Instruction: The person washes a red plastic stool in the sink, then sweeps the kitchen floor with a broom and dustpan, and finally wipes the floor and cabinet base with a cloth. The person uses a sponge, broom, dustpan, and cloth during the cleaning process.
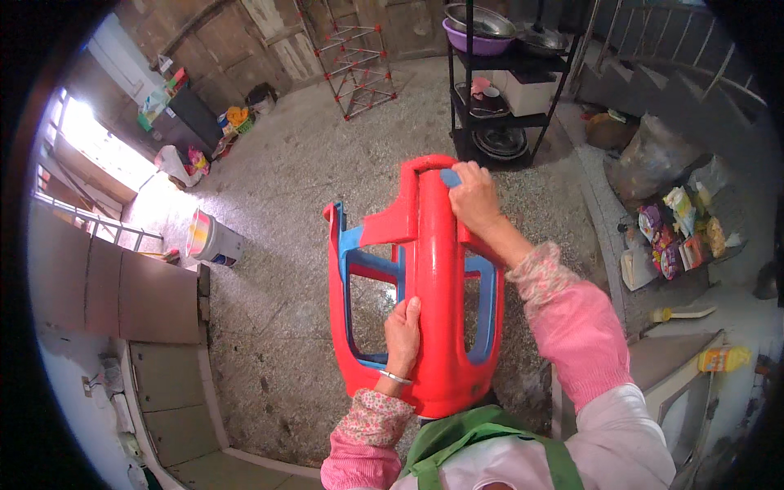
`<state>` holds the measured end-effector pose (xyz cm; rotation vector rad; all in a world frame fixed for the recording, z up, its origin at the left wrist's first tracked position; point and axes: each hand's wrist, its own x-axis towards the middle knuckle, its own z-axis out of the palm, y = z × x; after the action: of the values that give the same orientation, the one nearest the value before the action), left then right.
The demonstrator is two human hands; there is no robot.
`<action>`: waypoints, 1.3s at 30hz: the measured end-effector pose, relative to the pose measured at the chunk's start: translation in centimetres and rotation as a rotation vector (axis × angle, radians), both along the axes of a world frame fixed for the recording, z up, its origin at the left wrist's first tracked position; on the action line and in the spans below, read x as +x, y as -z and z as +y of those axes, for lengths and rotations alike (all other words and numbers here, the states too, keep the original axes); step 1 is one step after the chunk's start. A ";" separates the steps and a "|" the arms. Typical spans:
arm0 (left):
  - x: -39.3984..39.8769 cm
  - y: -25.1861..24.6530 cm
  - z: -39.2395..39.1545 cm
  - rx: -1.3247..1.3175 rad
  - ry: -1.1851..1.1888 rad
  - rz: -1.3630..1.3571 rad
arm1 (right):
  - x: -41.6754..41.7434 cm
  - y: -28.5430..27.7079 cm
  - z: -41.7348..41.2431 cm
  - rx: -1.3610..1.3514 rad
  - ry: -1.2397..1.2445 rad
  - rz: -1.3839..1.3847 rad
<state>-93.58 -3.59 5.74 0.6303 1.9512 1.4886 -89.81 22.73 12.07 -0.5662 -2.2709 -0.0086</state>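
A red and blue plastic chair (436, 269) is held up in front of my body, above the floor. Its glossy red middle panel faces me, with openings framed in blue on both sides. My left hand (403, 334) grips the left edge of that panel, thumb lying on top; a silvery bangle circles the wrist. Near the chair's far end, my right hand (474, 193) presses a small blue pad (450, 177) against the red plastic. Most of the pad is hidden by the fingers, so whether it is sponge or cloth is unclear.
A black shelf rack (499, 116) with basins stands ahead, beside a red-jointed rod frame (361, 73). A white bucket (214, 239) sits to the left on the speckled floor (275, 343). Bagged goods (664, 236) lie right. Cabinets (165, 380) line the near left.
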 end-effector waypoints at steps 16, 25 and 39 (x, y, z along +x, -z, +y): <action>-1.2 3.2 -0.2 -0.065 -0.115 0.014 | 3.4 2.9 -13.6 -0.709 0.046 -0.060; 2.0 0.2 0.1 0.039 -0.085 0.079 | -6.4 -1.5 -4.8 0.048 -0.325 -0.214; -1.1 0.8 -0.1 0.216 -0.213 -0.600 | 6.8 6.6 -20.4 -0.449 -0.229 0.217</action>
<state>-94.71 -3.65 4.94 0.0346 1.4346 1.7790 -83.03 2.37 5.51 -0.5015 -2.1140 0.6581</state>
